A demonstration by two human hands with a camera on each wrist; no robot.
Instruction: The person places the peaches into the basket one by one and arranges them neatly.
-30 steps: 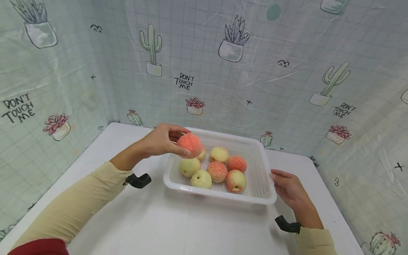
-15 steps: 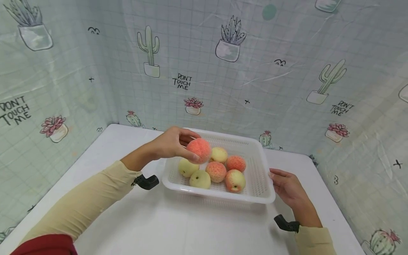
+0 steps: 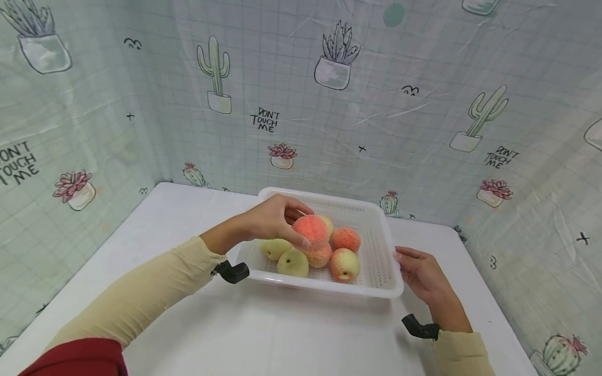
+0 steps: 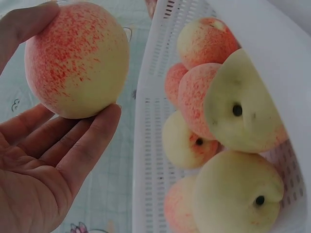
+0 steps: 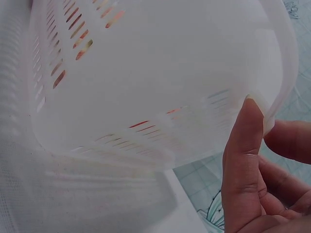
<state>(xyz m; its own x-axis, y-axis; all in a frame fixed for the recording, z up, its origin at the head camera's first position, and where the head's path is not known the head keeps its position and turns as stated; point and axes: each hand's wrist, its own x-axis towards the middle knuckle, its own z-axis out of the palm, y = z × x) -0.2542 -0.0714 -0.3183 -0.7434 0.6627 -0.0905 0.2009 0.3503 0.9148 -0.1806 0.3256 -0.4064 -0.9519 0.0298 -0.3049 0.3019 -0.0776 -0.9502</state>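
Note:
My left hand (image 3: 275, 219) holds a peach (image 4: 77, 58) with a red-speckled blush between thumb and fingers. It hangs over the middle of a white plastic basket (image 3: 392, 245), overlapping a red-speckled peach (image 3: 320, 256) in the head view. More peaches sit in the basket: a pale one (image 3: 292, 262) at the front, a yellow-and-red one (image 3: 345, 265) beside it, and a redder one (image 3: 346, 239) behind. At the basket's right end, my right hand (image 3: 425, 274) pinches the rim (image 5: 286, 63) between thumb and fingers.
The basket stands on a white table (image 3: 301, 334), with a plant-print cloth (image 3: 301, 94) hanging behind it and at both sides. A black camera mount sits on each wrist. A red sleeve (image 3: 80, 357) shows at the lower left.
My left hand has moved right and slightly down in the head view, carrying the peach from the basket's left part toward its middle. My right hand stays at the basket's rim.

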